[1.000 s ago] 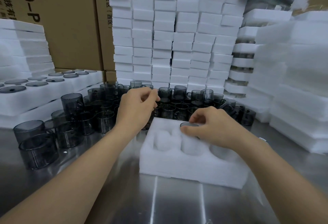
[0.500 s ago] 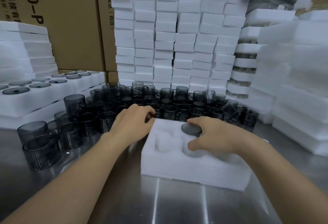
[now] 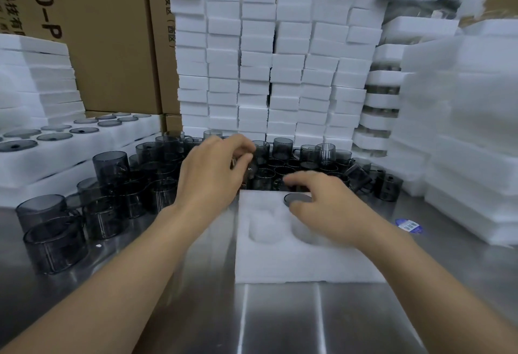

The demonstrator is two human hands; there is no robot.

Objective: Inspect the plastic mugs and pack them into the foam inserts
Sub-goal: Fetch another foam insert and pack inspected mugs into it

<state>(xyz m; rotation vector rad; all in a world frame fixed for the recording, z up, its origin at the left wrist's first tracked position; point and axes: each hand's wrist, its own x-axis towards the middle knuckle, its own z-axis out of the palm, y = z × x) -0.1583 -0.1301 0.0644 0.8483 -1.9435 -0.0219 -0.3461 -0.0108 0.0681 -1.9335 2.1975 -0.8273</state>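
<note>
A white foam insert (image 3: 280, 265) lies on the steel table in front of me. One smoky grey plastic mug (image 3: 297, 198) sits upside down in its far cavity, base up. My right hand (image 3: 330, 207) hovers over that mug, thumb against its rim, fingers relaxed and reaching past it. Two nearer cavities show only foam. Behind the insert stands a crowd of loose grey mugs (image 3: 280, 163). My left hand (image 3: 213, 174) is raised over them, its curled fingers pinching a blurred mug (image 3: 248, 167).
More loose mugs (image 3: 53, 230) stand at the left. Packed inserts (image 3: 64, 151) are stacked far left. A wall of white foam blocks (image 3: 252, 59) and cardboard boxes (image 3: 98, 31) closes the back; foam stacks (image 3: 462, 134) fill the right. A blue sticker (image 3: 407, 226) lies on the table (image 3: 280, 322).
My left hand dipped to the mugs by the insert's corner, then rose again with a mug. My right hand eased off the seated mug, its fingers stretching forward.
</note>
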